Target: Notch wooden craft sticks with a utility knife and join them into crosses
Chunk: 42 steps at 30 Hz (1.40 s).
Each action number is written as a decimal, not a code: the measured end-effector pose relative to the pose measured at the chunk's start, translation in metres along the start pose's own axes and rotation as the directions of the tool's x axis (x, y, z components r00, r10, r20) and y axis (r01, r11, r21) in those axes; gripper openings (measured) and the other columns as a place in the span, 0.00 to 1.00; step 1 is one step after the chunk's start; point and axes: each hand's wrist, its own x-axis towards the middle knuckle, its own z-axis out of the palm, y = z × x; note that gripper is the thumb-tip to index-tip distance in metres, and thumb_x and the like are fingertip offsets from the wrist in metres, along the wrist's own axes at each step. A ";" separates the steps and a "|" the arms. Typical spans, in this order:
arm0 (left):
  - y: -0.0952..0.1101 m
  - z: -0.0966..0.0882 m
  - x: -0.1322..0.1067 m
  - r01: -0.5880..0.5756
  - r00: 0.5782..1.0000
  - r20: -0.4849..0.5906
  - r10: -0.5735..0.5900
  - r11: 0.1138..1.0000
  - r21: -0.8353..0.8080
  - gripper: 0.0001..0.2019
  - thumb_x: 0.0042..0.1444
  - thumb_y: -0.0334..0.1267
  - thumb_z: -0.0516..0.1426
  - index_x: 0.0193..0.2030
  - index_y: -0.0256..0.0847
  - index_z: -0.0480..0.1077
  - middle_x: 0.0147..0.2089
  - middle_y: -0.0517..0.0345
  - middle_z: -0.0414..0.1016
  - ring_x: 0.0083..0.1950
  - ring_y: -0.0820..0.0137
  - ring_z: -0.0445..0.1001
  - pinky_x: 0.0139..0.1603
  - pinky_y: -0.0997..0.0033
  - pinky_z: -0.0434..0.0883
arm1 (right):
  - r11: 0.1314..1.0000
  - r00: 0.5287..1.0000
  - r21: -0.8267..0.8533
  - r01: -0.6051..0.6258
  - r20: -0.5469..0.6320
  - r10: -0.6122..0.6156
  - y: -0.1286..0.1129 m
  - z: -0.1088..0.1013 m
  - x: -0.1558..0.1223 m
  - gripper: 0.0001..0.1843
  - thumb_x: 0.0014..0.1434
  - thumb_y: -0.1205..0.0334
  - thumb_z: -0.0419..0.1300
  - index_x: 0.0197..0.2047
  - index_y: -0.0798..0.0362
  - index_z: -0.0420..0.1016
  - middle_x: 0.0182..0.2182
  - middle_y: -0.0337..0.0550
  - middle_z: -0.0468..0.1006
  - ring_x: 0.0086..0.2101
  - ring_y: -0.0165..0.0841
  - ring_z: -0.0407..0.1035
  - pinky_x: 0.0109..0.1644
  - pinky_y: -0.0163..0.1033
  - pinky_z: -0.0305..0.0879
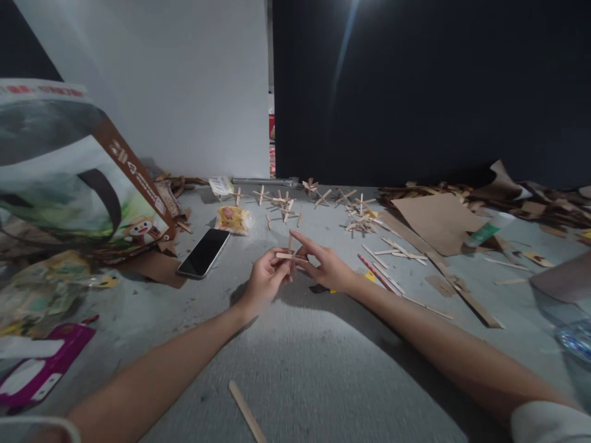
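Crossed wooden craft sticks [290, 244] are held above the middle of the table, one upright and one lying across it. My left hand [266, 275] is closed in a pinch on them from the left. My right hand [327, 263] is at their right side, its index finger stretched toward the top of the upright stick and its thumb by the crosspiece. Its other fingers are partly hidden. Beneath the right hand lies a black and yellow tool [319, 288], mostly covered. A loose craft stick [247, 411] lies near the front edge of the view.
Several crossed-stick pieces [286, 206] stand at the back. Loose sticks [399, 251], a red striped pencil [379, 274] and cardboard [431, 223] lie to the right. A phone [204, 253], a yellow packet [233, 219], a large printed bag [83, 178] and a purple item [46, 368] are left.
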 end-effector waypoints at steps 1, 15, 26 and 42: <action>0.000 0.000 0.000 0.010 1.000 0.010 -0.010 1.000 -0.003 0.21 0.56 0.51 0.72 0.46 0.39 0.74 0.34 0.59 0.80 0.25 0.73 0.73 0.29 0.72 0.70 | 1.000 1.000 0.004 -0.004 0.006 0.004 0.001 -0.001 0.000 0.35 0.78 0.61 0.55 0.82 0.47 0.50 0.37 0.41 0.81 0.39 0.35 0.77 0.51 0.41 0.74; -0.004 -0.011 0.004 -0.181 0.967 -0.112 0.228 0.928 0.325 0.10 0.58 0.47 0.70 0.36 0.43 0.84 0.45 0.52 0.72 0.47 0.63 0.76 0.45 0.69 0.76 | 0.995 1.000 0.101 -0.026 0.015 0.025 0.003 -0.005 -0.001 0.31 0.78 0.60 0.57 0.79 0.51 0.57 0.37 0.42 0.82 0.37 0.34 0.75 0.47 0.40 0.73; -0.006 -0.010 0.004 -0.062 0.998 0.017 0.061 0.996 0.069 0.25 0.63 0.52 0.69 0.58 0.42 0.69 0.37 0.55 0.85 0.38 0.64 0.83 0.43 0.67 0.76 | 0.962 0.995 0.254 -0.096 0.039 0.089 0.003 0.004 -0.001 0.31 0.79 0.53 0.56 0.78 0.53 0.59 0.37 0.44 0.82 0.36 0.34 0.76 0.44 0.39 0.72; -0.004 -0.006 0.003 -0.138 0.986 -0.074 0.147 0.984 0.108 0.22 0.61 0.53 0.70 0.52 0.42 0.73 0.45 0.50 0.85 0.46 0.62 0.85 0.48 0.66 0.79 | 0.978 0.997 0.200 -0.066 -0.032 0.074 -0.004 0.005 0.001 0.30 0.76 0.54 0.59 0.77 0.52 0.66 0.37 0.44 0.85 0.36 0.35 0.78 0.46 0.41 0.76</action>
